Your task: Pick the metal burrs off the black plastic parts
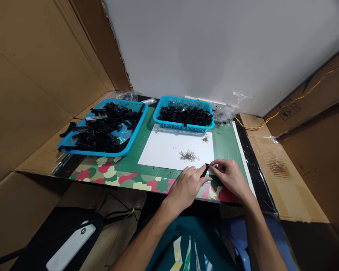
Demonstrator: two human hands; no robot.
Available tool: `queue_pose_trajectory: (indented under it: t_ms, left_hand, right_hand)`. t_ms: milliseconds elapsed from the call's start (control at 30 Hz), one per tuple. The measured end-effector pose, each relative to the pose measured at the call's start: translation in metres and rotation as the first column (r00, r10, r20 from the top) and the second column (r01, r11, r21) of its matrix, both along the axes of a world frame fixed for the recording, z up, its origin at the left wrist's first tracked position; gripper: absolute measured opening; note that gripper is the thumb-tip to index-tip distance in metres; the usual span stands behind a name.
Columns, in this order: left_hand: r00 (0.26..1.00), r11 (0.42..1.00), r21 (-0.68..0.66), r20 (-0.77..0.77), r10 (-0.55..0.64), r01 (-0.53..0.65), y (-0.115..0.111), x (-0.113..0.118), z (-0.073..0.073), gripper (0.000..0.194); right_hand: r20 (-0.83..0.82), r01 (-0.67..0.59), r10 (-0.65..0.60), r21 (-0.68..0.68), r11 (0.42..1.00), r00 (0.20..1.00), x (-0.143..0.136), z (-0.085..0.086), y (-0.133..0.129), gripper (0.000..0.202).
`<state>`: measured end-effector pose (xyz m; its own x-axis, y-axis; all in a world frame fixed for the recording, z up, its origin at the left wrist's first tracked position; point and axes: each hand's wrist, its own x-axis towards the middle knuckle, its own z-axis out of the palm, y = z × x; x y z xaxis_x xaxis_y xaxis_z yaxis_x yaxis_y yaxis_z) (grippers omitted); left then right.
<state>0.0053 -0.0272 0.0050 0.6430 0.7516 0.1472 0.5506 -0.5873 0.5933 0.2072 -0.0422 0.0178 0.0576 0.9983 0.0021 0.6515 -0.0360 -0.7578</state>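
Note:
My left hand (188, 184) is closed on a small black plastic part (205, 171), held near the table's front edge. Its far end sticks out between thumb and fingers. Close on its right, my right hand (228, 174) pinches a thin, light-coloured metal piece (212, 164), whose tip points at the black part. Whether the two touch is too small to tell. Just beyond my hands, a pile of tiny wire-like metal pieces (188, 155) lies on a white sheet (161, 150). A smaller pile (205, 139) sits farther back on that sheet.
A blue basket (127, 149) full of black plastic parts stands at the left, with another blue basket (183, 127) of them at the back. Clear plastic bags (226, 113) lie by the wall. Cardboard flanks the green-topped table (226, 139). A white power bank-like device (70, 246) rests lower left.

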Motion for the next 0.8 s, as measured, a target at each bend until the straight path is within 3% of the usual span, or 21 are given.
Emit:
queue_pose_trajectory:
  t_ms: [200,500,800]
  left_hand:
    - [1.000,1.000,0.000,0.014,0.013,-0.013,-0.0005,0.0010,-0.0003,0.038]
    - [1.000,1.000,-0.011,0.009,0.010,-0.010,0.0003,0.0007,0.0017,0.040]
    - [0.999,1.000,-0.011,0.027,0.022,-0.021,0.0024,0.0005,-0.0005,0.039]
  right_hand:
    - [-0.001,0.012,-0.012,0.047,0.999,1.000,0.0014,-0.0034,0.0004,0.027]
    - [-0.039,0.000,0.000,0.008,1.000,0.999,0.0017,-0.0007,-0.0026,0.027]
    - [-0.007,0.036,-0.036,0.092,0.995,0.999,-0.0026,-0.0043,-0.0004,0.029]
